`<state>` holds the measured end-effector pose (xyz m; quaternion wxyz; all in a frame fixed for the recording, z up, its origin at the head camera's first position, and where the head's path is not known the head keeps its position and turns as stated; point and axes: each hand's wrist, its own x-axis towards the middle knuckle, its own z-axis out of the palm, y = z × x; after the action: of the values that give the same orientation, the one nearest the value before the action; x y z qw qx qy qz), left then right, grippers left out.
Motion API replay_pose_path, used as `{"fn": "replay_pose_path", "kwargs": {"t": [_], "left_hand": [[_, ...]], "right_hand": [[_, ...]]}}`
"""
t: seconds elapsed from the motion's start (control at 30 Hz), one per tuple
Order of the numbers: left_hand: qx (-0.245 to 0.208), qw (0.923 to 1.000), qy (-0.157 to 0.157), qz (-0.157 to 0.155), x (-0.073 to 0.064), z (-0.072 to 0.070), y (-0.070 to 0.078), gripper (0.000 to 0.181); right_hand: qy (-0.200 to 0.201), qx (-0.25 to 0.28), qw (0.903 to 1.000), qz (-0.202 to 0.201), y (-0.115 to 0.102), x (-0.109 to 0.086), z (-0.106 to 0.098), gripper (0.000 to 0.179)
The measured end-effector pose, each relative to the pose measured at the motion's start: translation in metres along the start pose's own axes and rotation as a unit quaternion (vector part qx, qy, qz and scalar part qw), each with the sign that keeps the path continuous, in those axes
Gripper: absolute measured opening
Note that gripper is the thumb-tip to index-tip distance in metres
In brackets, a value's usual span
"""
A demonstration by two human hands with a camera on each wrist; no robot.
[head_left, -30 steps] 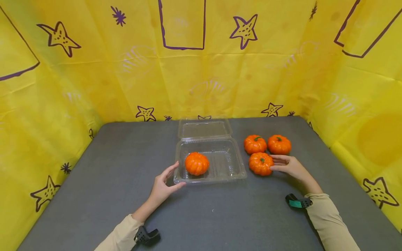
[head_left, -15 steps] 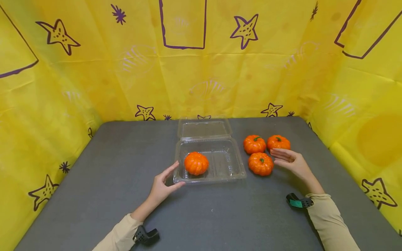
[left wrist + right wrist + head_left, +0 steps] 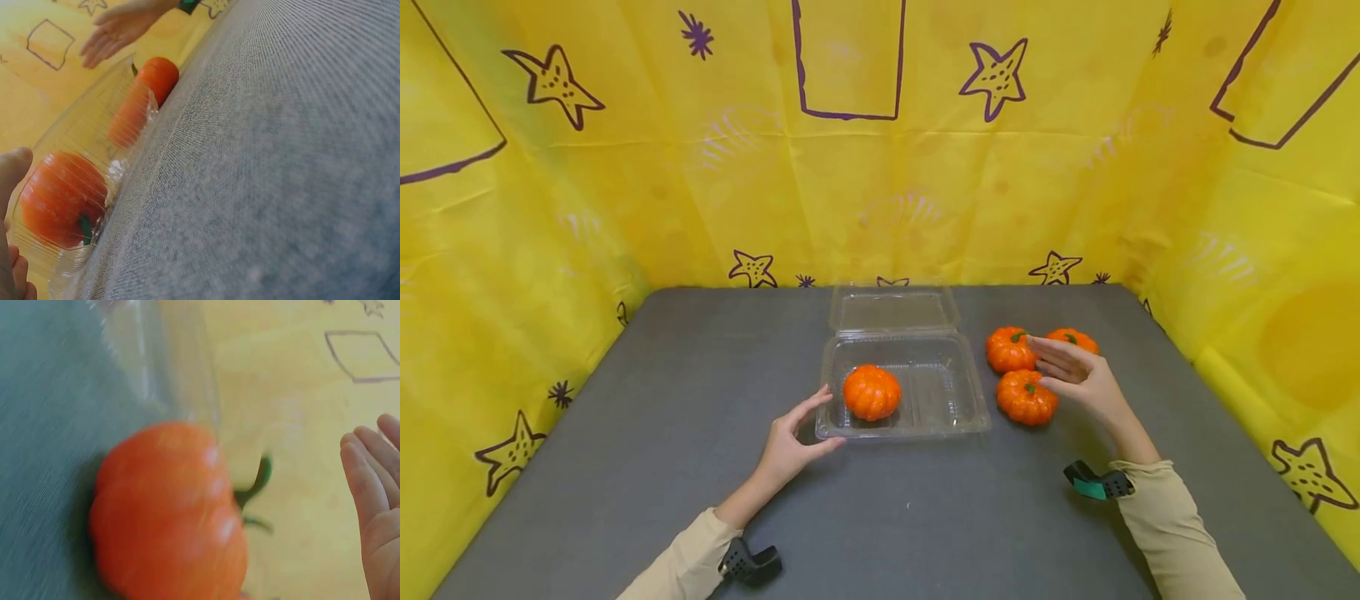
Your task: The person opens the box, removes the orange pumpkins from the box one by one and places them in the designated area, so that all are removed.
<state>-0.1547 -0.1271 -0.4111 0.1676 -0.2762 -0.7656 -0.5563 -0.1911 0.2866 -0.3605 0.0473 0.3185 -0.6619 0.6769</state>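
A clear plastic clamshell container (image 3: 951, 421) lies with its lid (image 3: 893, 310) folded back. One small orange pumpkin (image 3: 872, 393) sits in its left half. My left hand (image 3: 790, 442) is at the front left corner, thumb by the front rim and fingers spread along the left side. To the right are three more pumpkins: a front one (image 3: 1024, 402), a back left one (image 3: 1009, 350) and a back right one (image 3: 1078, 337), partly hidden. My right hand (image 3: 1086, 383) hovers over this group with extended fingers, holding nothing; the right wrist view shows it beside the front pumpkin's green stem (image 3: 255, 484).
Everything lies on a dark grey table (image 3: 722, 350). Yellow cloth (image 3: 850, 192) with drawn stars stands around its back and sides. Black wrist mounts (image 3: 751, 564) project from both sleeves close to the table.
My right hand has left the front pumpkin's right side, lifting and shifting left and back over the group. My left hand, the container and the pumpkins have stayed in place.
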Motion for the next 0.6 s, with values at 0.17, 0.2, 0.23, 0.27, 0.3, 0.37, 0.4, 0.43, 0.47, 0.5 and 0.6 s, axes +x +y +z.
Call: {"fn": "replay_pose_path", "kwargs": {"t": [0.17,0.2,0.23,0.27,0.3,0.37,0.4,0.43,0.47,0.5,0.6], "left_hand": [[0.001,1.0000,-0.002,-0.002,0.000,0.000,0.001,0.057],[-0.001,1.0000,-0.002,-0.001,0.000,0.000,0.001,0.057],[-0.002,1.0000,-0.001,0.001,0.000,0.000,0.001,0.057],[-0.003,1.0000,0.000,0.002,0.000,0.000,0.000,0.056],[-0.005,1.0000,0.001,0.003,0.001,0.000,0.000,0.056],[-0.010,0.9999,0.005,0.005,0.001,0.000,0.000,0.055],[-0.013,0.9999,0.006,0.004,0.001,0.000,-0.001,0.055],[-0.015,0.9999,0.008,0.002,0.001,0.000,-0.001,0.054],[-0.018,0.9998,0.008,0.000,0.001,0.000,-0.001,0.054],[-0.019,0.9998,0.007,-0.002,0.001,0.001,-0.001,0.053],[-0.021,0.9997,0.003,-0.011,0.000,0.001,-0.001,0.054]], "right_hand": [[-0.035,-0.016,0.9991,-0.016,-0.003,0.022,0.017,0.051],[-0.043,-0.022,0.9987,-0.018,-0.004,0.027,0.022,0.053],[-0.050,-0.027,0.9982,-0.019,-0.005,0.032,0.027,0.054],[-0.059,-0.030,0.9976,-0.023,-0.005,0.037,0.032,0.056],[-0.067,-0.036,0.9968,-0.025,-0.005,0.043,0.038,0.059],[-0.077,-0.044,0.9957,-0.026,-0.005,0.054,0.048,0.064],[-0.083,-0.044,0.9953,-0.024,-0.005,0.059,0.053,0.066],[-0.088,-0.044,0.9950,-0.022,-0.004,0.064,0.058,0.068],[-0.091,-0.041,0.9948,-0.021,-0.003,0.069,0.062,0.070],[-0.094,-0.042,0.9945,-0.020,-0.002,0.073,0.066,0.071],[-0.102,-0.045,0.9936,-0.021,0.002,0.084,0.080,0.072]]}}
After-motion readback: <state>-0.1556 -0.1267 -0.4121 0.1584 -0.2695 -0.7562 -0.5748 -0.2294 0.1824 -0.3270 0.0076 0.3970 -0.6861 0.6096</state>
